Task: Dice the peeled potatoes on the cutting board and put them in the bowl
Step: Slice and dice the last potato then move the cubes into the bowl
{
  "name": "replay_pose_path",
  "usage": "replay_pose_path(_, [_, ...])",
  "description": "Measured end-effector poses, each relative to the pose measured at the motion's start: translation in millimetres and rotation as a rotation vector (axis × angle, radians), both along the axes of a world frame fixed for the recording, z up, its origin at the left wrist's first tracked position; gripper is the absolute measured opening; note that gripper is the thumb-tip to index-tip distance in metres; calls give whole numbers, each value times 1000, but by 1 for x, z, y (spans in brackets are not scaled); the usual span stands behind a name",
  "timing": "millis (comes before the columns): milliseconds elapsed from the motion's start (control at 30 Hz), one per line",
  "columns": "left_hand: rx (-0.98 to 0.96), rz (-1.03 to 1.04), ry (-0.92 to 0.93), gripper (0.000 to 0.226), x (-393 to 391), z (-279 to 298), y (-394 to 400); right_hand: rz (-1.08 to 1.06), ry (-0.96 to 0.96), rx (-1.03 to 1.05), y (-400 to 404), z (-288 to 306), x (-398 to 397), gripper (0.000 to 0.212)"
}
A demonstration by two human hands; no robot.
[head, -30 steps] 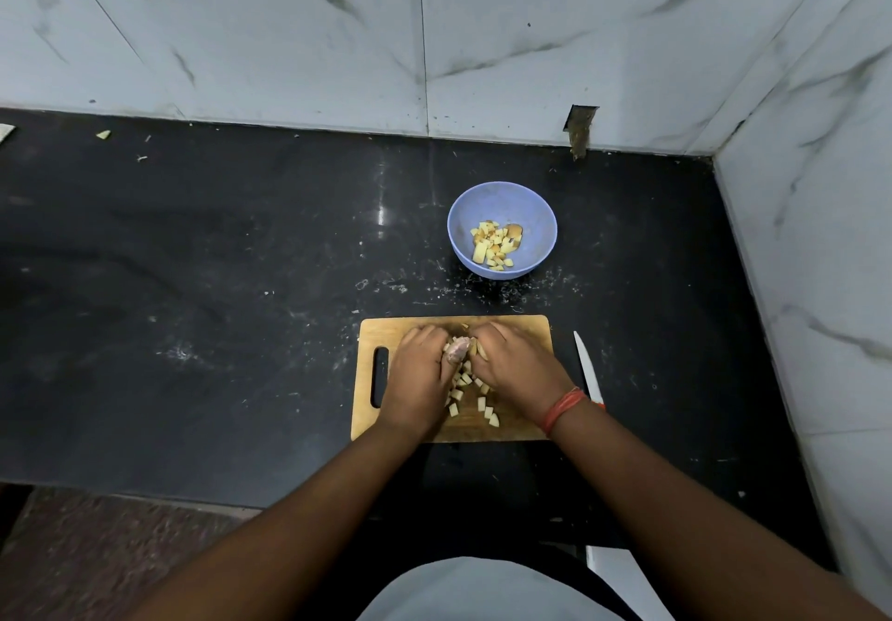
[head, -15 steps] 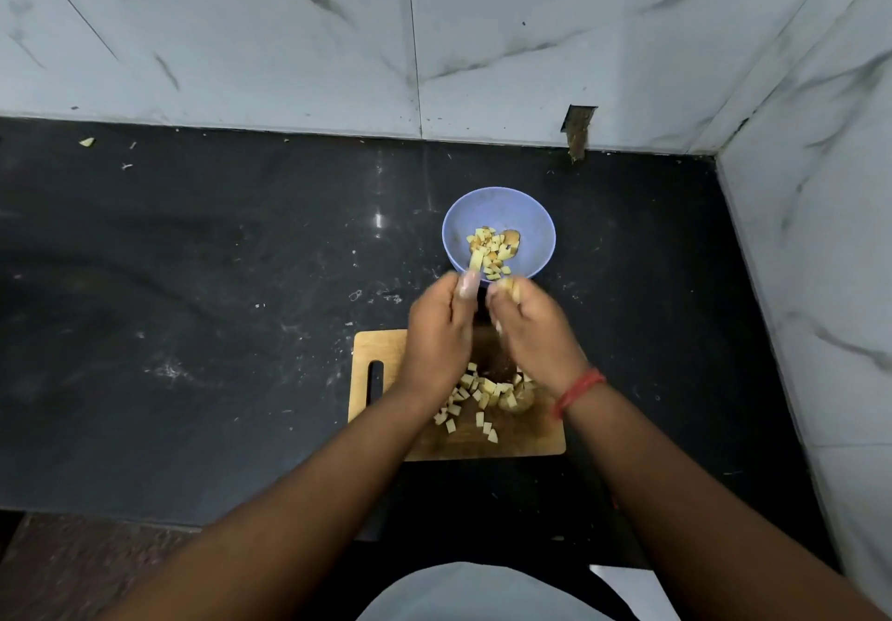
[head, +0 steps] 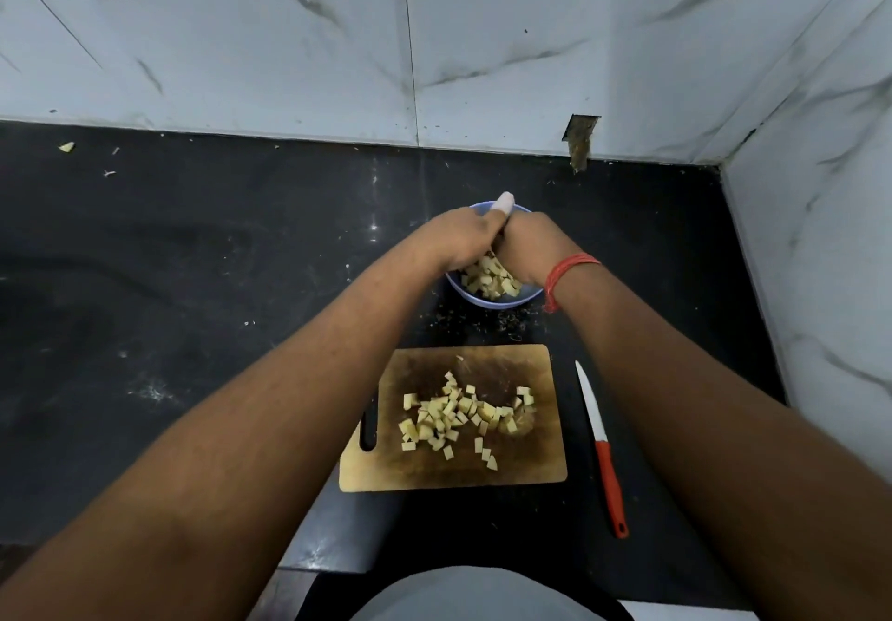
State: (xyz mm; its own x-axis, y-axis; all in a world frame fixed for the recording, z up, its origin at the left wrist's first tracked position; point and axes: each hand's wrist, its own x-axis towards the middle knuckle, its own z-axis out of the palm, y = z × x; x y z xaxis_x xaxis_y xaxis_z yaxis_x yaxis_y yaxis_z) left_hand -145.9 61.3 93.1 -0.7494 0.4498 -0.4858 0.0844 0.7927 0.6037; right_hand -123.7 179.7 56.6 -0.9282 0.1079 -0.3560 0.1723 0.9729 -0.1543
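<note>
Both my hands are held together over the blue bowl (head: pixel 482 303) on the black counter. My left hand (head: pixel 463 239) and my right hand (head: pixel 536 246) are cupped against each other, fingers pointing down into the bowl and hidden. They hold potato dice between them, and my left thumb sticks up. Pale potato dice (head: pixel 490 278) show in the bowl beneath my palms. Nearer to me lies the wooden cutting board (head: pixel 531 466) with several more potato dice (head: pixel 458 415) scattered across its middle.
A white-bladed knife with a red handle (head: pixel 601 446) lies on the counter just right of the board. Marble walls close the back and right sides. Small scraps (head: pixel 66 147) lie at the far left of the counter.
My hands scooped dice off the board, lifted them and carried them forward to the bowl. The view shifted, so the knife beside the board is in sight again.
</note>
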Motion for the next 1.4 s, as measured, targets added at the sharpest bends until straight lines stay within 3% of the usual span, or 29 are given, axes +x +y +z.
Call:
replay_pose_path(133, [41,22,57,71,5,-5,-11,-56,191,-68,4,-15,15,21])
replay_pose_path(233, [269,141,190,60,15,-10,-23,-61,265,-83,6,-15,22,13])
replay_pose_path(333, [580,311,350,42,40,-20,-46,-77,559,-217,-1,-6,42,8])
replay_pose_path(433, [660,296,417,32,79,-40,-75,5,748,-387,-17,1,87,8])
replay_pose_path(567, [545,164,437,39,125,-82,-110,93,654,-471,-34,-28,152,13])
replay_pose_path(633, [420,56,461,50,142,-104,-123,85,533,-445,-33,-50,176,29])
replay_pose_path(767, [90,-222,580,75,162,-140,-143,264,332,-226,-31,-79,205,74])
replay_pose_path(867, [-52,-332,657,79,166,-146,-143,345,291,-40,-38,-85,212,86])
replay_pose_path(1200, [-26,-489,699,81,153,-151,-135,181,331,-11,-53,-91,225,90])
replay_pose_path(1400, [101,-455,854,76,158,-158,-130,237,352,-27,-65,-95,206,66])
